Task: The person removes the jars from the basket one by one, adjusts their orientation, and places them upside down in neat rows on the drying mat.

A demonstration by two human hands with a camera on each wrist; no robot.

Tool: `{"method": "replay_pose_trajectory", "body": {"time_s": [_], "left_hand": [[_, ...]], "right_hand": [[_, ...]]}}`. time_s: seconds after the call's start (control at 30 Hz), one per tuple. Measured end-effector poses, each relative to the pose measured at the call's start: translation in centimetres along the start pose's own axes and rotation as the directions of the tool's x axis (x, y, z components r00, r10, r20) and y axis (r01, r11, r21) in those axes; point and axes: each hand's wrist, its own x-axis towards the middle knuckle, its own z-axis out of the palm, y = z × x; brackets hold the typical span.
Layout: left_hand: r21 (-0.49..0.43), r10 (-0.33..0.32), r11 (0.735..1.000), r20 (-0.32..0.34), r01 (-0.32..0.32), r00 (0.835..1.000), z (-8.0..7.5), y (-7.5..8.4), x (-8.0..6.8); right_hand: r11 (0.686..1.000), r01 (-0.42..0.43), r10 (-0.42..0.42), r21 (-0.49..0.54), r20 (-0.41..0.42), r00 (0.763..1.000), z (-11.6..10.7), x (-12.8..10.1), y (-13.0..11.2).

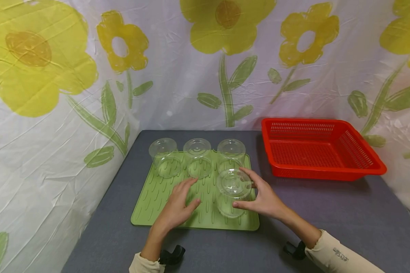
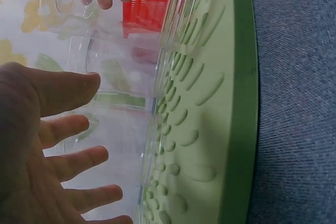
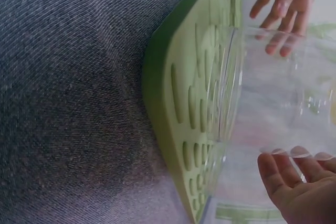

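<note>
Four clear plastic containers stand on a green ridged mat (image 1: 157, 204). My right hand (image 1: 264, 197) holds the front-right clear container (image 1: 234, 189) from its right side, thumb in front and fingers behind. In the right wrist view the fingertips (image 3: 270, 169) meet its clear wall. My left hand (image 1: 175, 206) hovers above the middle of the mat with fingers spread and nothing in them. Behind it, a back row holds the left container (image 1: 163, 148), the middle container (image 1: 197, 148) and the right container (image 1: 231, 148).
A red perforated basket (image 1: 328, 172) sits at the back right of the dark grey table (image 1: 225, 250). A flower-printed curtain (image 1: 171, 102) hangs behind and along the sides. Black straps (image 1: 172, 256) are on both wrists.
</note>
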Motion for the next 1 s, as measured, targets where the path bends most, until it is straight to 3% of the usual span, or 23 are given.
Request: {"method": "replay_pose_trajectory", "body": {"time_s": [0.3, 0.7, 0.87, 1.0], "left_hand": [[0.015, -0.007, 1.000, 0.054, 0.006, 0.999, 0.5, -0.3, -0.4], [0.034, -0.011, 0.999, 0.057, 0.009, 0.998, 0.5, -0.1, -0.3], [0.041, -0.001, 0.999, 0.025, 0.000, 1.000, 0.1, 0.1, -0.1], [0.045, 0.034, 0.998, -0.041, -0.032, 0.999, -0.6, 0.6, 0.3]], "right_hand": [[1.000, -0.012, 0.012, -0.014, -0.008, 1.000, 0.1, -0.2, 0.5], [0.999, -0.039, 0.039, -0.006, 0.026, 0.999, 0.1, -0.3, 0.6], [1.000, -0.023, 0.023, -0.019, 0.041, 0.999, 0.0, -0.2, 0.5], [1.000, 0.012, -0.011, -0.022, 0.028, 1.000, -0.3, -0.3, 0.4]]}}
